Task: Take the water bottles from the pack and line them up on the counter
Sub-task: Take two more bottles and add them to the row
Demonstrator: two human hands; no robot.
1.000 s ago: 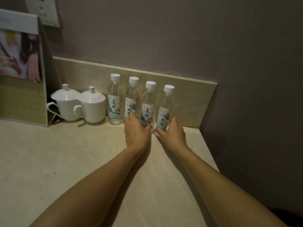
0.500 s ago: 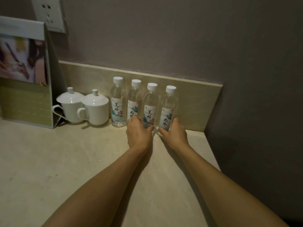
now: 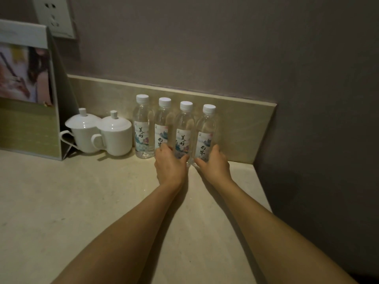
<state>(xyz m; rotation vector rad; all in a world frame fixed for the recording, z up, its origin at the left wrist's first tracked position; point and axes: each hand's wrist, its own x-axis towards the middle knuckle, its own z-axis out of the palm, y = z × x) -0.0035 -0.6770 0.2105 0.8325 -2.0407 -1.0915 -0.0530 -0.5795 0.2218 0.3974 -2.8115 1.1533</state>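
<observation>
Four bottles [image 3: 164, 128] upright, caps up, row along backsplash; hands [image 3: 171, 167] grip two rightmost bases.

Both forearms reach forward, left hand [image 3: 171, 165] and right hand [image 3: 214, 161] side by side, each grip curled.

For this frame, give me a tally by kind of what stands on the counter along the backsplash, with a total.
Water bottles: 4, upright in a row
White lidded cups: 2
Standing display card: 1
Total: 7
</observation>
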